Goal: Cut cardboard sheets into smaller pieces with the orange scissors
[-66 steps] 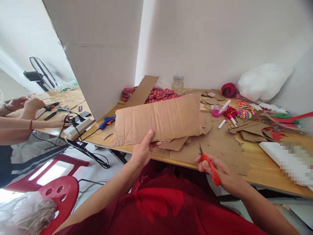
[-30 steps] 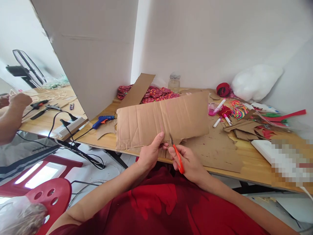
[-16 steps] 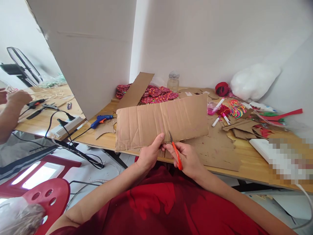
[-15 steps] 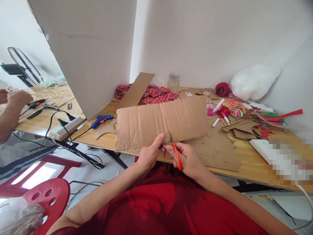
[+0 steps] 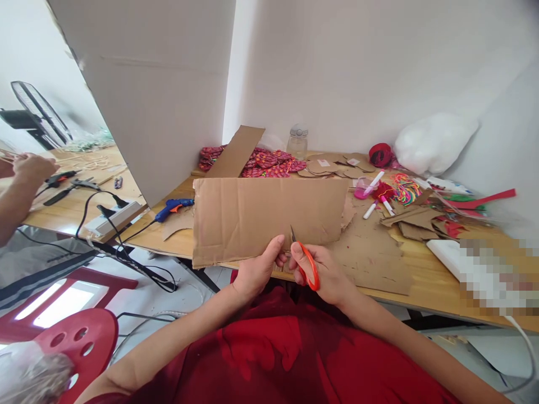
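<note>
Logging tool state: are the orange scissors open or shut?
Open: the orange scissors, in the right hand, show parted handles; blades meet the cardboard sheet.

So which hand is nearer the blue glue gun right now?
Left. The left hand grips the cardboard sheet on the side toward the blue glue gun; the right hand, holding the scissors, sits farther off.

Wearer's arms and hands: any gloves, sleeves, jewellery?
No gloves: the left hand and right hand are bare. Both forearms are uncovered down to the bottom of the frame. No watch, ring or band shows. A red garment covers the lap or body below them.
</note>
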Action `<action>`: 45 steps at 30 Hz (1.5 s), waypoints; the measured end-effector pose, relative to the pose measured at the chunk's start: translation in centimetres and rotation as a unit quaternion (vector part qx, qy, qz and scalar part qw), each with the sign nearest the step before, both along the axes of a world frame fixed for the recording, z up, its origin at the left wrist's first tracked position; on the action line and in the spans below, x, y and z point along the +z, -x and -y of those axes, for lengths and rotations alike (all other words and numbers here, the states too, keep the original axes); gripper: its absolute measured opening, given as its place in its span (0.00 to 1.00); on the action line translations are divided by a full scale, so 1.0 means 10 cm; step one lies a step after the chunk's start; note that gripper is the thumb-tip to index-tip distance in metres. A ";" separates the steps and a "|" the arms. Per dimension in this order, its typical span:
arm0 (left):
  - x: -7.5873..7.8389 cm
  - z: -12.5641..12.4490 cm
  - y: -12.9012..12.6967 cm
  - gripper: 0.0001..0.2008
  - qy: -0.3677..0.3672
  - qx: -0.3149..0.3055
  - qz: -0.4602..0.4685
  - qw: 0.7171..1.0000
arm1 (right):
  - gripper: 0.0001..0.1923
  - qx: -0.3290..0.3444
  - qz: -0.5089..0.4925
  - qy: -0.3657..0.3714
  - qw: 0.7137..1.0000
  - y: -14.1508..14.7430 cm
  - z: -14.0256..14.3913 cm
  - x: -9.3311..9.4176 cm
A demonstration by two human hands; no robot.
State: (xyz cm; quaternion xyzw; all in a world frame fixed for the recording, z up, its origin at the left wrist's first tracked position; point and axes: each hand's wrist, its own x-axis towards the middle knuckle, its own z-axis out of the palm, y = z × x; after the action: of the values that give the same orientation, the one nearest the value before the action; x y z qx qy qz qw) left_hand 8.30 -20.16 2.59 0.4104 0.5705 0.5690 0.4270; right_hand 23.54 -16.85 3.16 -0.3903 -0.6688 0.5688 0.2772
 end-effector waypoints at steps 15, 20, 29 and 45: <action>0.00 -0.01 0.07 0.23 -0.051 -0.019 -0.019 0.998 | 0.32 0.034 -0.032 0.082 0.996 -0.02 -0.01 0.18; 0.09 0.00 0.05 0.24 -0.047 -0.028 0.004 0.999 | 0.33 0.040 -0.046 0.083 0.995 -0.01 -0.04 0.25; 0.03 0.00 0.06 0.24 -0.035 -0.053 0.000 0.998 | 0.34 0.047 -0.042 0.069 0.996 -0.01 -0.01 0.23; 0.03 -0.10 -0.17 0.20 -0.077 0.093 0.171 0.978 | 0.32 -0.048 -0.033 -0.011 0.998 0.13 -0.08 0.02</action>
State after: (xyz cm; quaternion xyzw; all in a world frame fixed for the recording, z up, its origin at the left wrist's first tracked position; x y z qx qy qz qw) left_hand 10.02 -19.16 2.90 0.2835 0.4794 0.7102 0.4306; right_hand 22.20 -16.09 3.36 -0.3997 -0.6462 0.5601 0.3302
